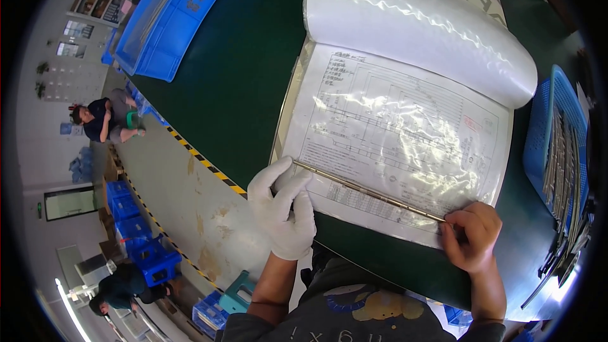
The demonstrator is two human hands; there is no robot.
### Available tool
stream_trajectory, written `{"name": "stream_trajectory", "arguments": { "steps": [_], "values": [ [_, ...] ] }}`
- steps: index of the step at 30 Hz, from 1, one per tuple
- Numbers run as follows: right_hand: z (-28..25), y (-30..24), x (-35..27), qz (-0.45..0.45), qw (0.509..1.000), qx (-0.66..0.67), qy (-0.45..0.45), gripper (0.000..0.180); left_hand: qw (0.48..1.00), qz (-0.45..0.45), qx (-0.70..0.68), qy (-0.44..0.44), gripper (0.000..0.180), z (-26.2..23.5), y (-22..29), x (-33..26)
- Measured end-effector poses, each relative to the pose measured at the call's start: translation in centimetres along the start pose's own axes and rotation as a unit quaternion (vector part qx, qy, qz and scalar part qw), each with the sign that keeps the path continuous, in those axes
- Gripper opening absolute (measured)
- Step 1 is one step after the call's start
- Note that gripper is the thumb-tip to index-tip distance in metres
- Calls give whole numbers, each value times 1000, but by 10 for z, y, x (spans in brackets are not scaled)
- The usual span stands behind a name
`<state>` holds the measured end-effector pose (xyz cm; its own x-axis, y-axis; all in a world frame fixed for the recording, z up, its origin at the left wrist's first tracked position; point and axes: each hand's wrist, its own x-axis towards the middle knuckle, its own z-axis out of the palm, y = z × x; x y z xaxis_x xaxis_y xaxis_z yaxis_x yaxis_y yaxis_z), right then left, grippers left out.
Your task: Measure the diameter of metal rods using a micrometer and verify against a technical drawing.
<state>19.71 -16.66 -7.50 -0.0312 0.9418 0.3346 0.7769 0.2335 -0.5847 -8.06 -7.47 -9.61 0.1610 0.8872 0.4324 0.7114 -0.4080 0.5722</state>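
Thin metal rod point(370, 194) lay across the sleeved drawing sheet point(405, 133) in the open binder. Gloved left hand point(283, 206) pinched its left end; bare right hand point(470, 234) pinched the right end.

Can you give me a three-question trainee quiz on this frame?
1. True or false: the left hand wears a white glove.
2. What do both hands hold against the drawing?
A) a thin rod
B) a hammer
C) a tape roll
3. Fill in: the right hand is ____, with no glove.

Key: 1 true; 2 A; 3 bare. The rod lies across the drawing's lower part, one hand at each end, on the green table.
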Motion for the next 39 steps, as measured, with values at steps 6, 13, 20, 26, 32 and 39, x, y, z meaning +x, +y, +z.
{"name": "stream_trajectory", "arguments": {
  "steps": [6,13,20,26,32,39],
  "values": [
    [1,0,0,-2,1000,0,2,17,999,28,6,-18,16,-2,0,1],
    [2,0,0,-5,1000,-2,5,16,999,39,-7,0,20,2,-3,4],
    [2,0,0,-9,1000,-1,6,16,995,86,-2,-56,25,-3,2,11],
    [2,0,1,-6,1000,6,5,16,993,96,8,-72,25,-5,3,13],
    [1,0,1,-6,1000,1,6,16,993,86,-4,-81,26,-4,3,14],
    [2,-1,2,1,1000,-2,1,16,993,94,-18,-68,25,-3,-1,14]
  ]
}}
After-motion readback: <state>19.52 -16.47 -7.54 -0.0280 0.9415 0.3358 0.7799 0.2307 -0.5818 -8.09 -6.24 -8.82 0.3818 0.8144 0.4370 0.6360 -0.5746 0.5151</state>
